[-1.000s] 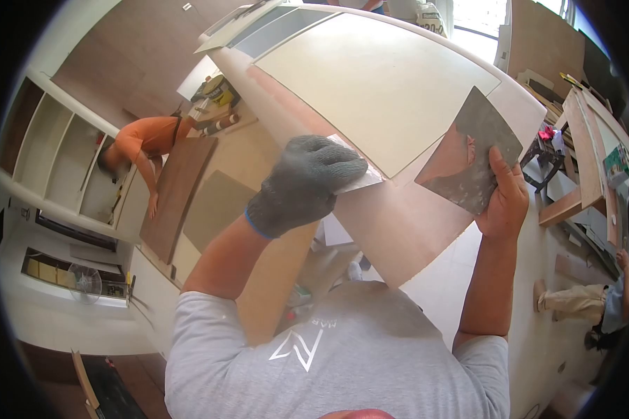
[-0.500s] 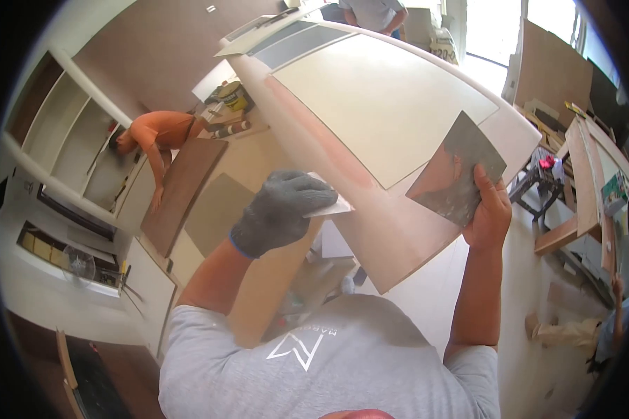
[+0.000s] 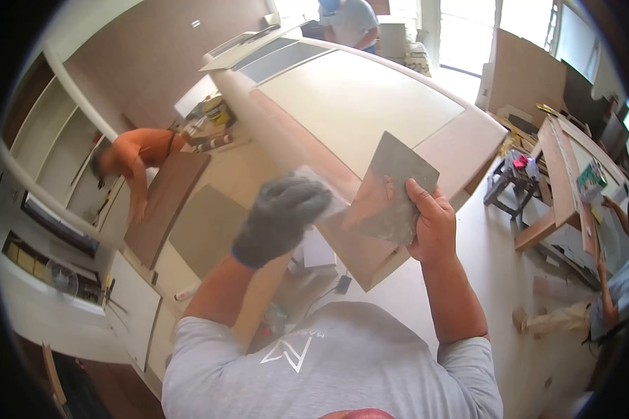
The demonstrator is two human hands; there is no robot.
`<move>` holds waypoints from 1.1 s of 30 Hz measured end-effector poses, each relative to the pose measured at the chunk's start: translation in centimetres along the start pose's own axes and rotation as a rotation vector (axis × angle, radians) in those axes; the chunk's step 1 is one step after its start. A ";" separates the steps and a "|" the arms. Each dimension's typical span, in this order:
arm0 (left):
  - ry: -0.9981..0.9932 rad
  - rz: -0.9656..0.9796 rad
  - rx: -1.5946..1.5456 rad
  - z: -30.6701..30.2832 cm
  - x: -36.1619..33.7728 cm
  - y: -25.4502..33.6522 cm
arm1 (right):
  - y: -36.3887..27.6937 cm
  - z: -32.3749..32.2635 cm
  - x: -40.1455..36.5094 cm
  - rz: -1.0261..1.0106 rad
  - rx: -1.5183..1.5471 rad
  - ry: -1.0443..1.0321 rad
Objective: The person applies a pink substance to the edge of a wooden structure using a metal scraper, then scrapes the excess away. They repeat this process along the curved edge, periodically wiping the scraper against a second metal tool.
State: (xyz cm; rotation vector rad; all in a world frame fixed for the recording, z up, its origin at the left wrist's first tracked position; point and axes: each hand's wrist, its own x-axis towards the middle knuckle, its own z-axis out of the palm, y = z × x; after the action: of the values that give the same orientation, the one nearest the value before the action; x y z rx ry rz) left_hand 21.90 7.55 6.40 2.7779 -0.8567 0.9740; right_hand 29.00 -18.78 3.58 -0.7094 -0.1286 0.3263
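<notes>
Two closed grips over pinkish panel (image 3: 460, 148)
Pale pad (image 3: 335, 198) under curled fingers of gloved left hand (image 3: 281, 218); glossy dark sheet (image 3: 390, 183) edge-pinched in right hand (image 3: 436, 227), likely to keep its face clear.

Dark sheet (image 3: 390, 178) in right hand (image 3: 435, 222): glossy, mirror-like, pale specks near grip; metal or plastic unclear. Left hand (image 3: 283, 215): grey cloth glove, matt. White piece (image 3: 334, 195) in its fingers: blurred, finish unreadable. Beyond both grips, cream panel (image 3: 356, 91): smooth, low sheen; pinkish surround (image 3: 307, 143) matt, patchy. Left of gloved grip, brown board (image 3: 166, 206): wood-like, dull.
</notes>
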 end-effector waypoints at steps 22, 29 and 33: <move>-0.040 0.113 -0.133 3.1 4.6 -2.9 | -4.2 -9.0 7.1 -0.377 -0.201 0.272; -0.114 0.056 -0.110 4.0 5.4 -2.3 | -3.4 -12.0 8.7 -0.374 -0.416 0.138; -0.131 0.055 -0.097 4.3 5.4 -2.1 | -3.9 -9.7 7.9 -0.340 -0.302 0.136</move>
State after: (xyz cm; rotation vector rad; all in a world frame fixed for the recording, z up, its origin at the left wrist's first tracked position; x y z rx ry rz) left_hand 28.90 5.64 6.45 2.7739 -0.9748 0.7430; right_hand 39.63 -24.91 -1.11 -0.9889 -0.1680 -0.0698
